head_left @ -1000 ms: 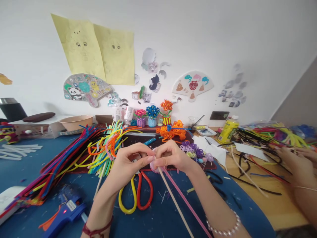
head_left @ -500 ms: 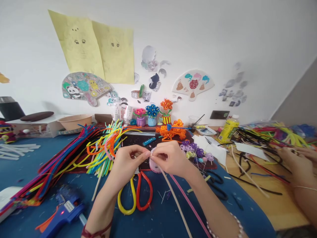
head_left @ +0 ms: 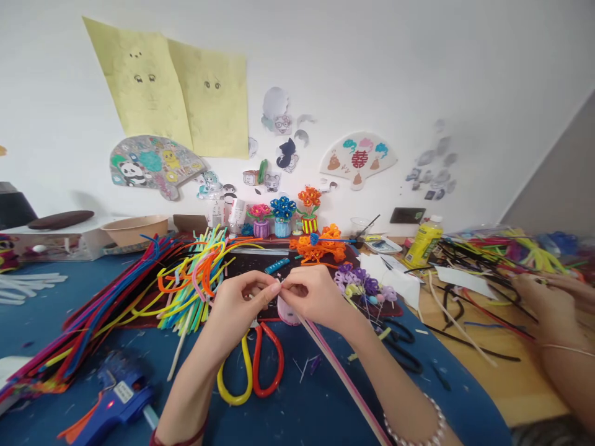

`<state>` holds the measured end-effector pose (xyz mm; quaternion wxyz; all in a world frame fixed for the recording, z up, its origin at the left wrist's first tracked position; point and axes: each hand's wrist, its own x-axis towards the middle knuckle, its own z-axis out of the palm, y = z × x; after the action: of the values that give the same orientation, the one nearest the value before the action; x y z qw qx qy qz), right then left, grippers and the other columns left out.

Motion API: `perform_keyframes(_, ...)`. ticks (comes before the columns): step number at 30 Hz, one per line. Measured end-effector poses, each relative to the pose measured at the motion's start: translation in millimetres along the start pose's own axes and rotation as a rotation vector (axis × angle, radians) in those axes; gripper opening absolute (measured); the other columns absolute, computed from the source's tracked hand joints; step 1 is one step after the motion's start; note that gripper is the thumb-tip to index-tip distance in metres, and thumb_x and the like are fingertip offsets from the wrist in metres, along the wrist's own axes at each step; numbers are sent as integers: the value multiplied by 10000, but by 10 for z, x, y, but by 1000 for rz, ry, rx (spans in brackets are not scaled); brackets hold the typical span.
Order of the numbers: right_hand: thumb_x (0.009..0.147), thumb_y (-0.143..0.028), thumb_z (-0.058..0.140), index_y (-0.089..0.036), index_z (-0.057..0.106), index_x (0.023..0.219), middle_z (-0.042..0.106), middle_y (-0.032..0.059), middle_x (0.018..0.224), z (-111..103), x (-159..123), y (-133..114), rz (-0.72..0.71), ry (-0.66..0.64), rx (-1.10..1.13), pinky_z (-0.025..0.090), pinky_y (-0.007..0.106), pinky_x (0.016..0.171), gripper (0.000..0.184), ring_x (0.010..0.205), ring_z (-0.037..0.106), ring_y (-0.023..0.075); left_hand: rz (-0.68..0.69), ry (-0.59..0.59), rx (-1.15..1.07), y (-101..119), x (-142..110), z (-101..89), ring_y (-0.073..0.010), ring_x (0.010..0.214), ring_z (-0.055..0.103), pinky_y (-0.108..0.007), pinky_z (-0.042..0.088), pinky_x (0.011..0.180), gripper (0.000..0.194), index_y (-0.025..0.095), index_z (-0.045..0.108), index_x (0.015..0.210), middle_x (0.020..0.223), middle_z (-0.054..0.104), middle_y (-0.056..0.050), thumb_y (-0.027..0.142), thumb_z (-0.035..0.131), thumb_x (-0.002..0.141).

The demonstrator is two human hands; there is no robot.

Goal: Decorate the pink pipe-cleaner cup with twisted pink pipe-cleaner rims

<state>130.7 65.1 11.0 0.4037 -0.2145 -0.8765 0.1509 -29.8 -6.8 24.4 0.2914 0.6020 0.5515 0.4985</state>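
My left hand [head_left: 244,300] and my right hand [head_left: 323,297] meet fingertip to fingertip above the mat, both pinched on the ends of pipe cleaners [head_left: 341,375]. One stem is pink and the other cream; they trail from my right hand down to the bottom edge. The pinched tips are mostly hidden by my fingers. Just behind and below lies a pale pink round piece [head_left: 289,314], partly covered. Scissors [head_left: 268,378] with one yellow and one red handle lie below my hands. A blue glue gun [head_left: 118,396] with a lit red light rests at lower left.
Bundles of coloured pipe cleaners [head_left: 195,279] lie on the left. Purple flowers [head_left: 367,282] and black-handled scissors [head_left: 403,350] are right of my hands, orange flowers [head_left: 320,244] behind. Small potted flowers [head_left: 282,217] line the wall. Another person's hands [head_left: 548,303] work at far right.
The two pipe cleaners were apart; now they run close side by side below my right hand. My hands keep their pinch. The view has shifted slightly.
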Motion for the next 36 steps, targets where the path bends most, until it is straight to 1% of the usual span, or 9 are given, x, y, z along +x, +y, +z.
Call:
perform_keyframes(5,806,-170,587,-168,549,535,483,-24,529,83,9,12,26,34,29,310,232,512,274,495,416,91,35,71,59,-58,34,30,-122,552,495,-212,368,494,315,156,663,699,606,600,-12,467,705,722)
perform_keyframes(10,778,-161,605,-164,583,549,510,-20,529,135,8,-7,111,79,101,341,235,507,230,491,426,92,25,121,102,-112,63,62,-145,602,557,-234,406,546,284,163,658,776,669,645,-23,447,662,764)
perform_keyframes(14,780,-265,671,-152,676,691,585,-7,575,59,3,-33,298,-31,418,415,228,505,144,506,505,106,25,88,-24,-51,26,44,-136,632,522,-231,385,566,296,155,670,786,689,630,-19,450,661,774)
perform_keyframes(17,789,-385,699,-147,699,805,653,16,645,-29,22,-32,380,-57,662,495,250,552,239,549,598,132,-10,37,-177,25,-15,20,-118,641,485,-214,361,565,300,150,679,810,708,607,-8,449,671,782)
perform_keyframes(21,789,-414,721,-172,709,957,671,13,692,-62,50,-27,337,-2,802,525,249,567,295,568,622,127,-50,-98,-331,71,-36,34,-95,578,417,-207,325,539,323,137,665,727,625,535,9,455,694,771)
perform_keyframes(25,749,-398,768,-175,740,817,647,16,734,-34,53,-51,248,50,839,522,236,550,234,576,599,110,-129,-137,-412,50,-31,79,-95,576,426,-208,346,546,369,130,639,692,617,527,5,485,739,715)
perform_keyframes(28,698,-413,804,-174,726,743,629,10,713,-42,54,-59,247,91,831,516,239,539,256,569,586,111,-157,-153,-403,40,-31,98,-108,585,451,-220,376,555,389,127,658,729,624,529,-2,509,730,717)
perform_keyframes(32,644,-436,831,-160,702,722,628,-4,629,-88,50,-24,307,98,815,485,239,504,315,520,573,113,-92,-118,-308,62,-27,82,-115,612,475,-219,388,573,389,133,669,714,651,563,-6,519,693,751)
perform_keyframes(36,709,-427,789,-152,677,745,630,-8,576,-115,40,27,348,92,809,472,228,505,300,507,579,113,-21,-155,-221,102,-23,76,-132,674,517,-227,408,629,315,146,699,729,708,628,-18,460,728,732)
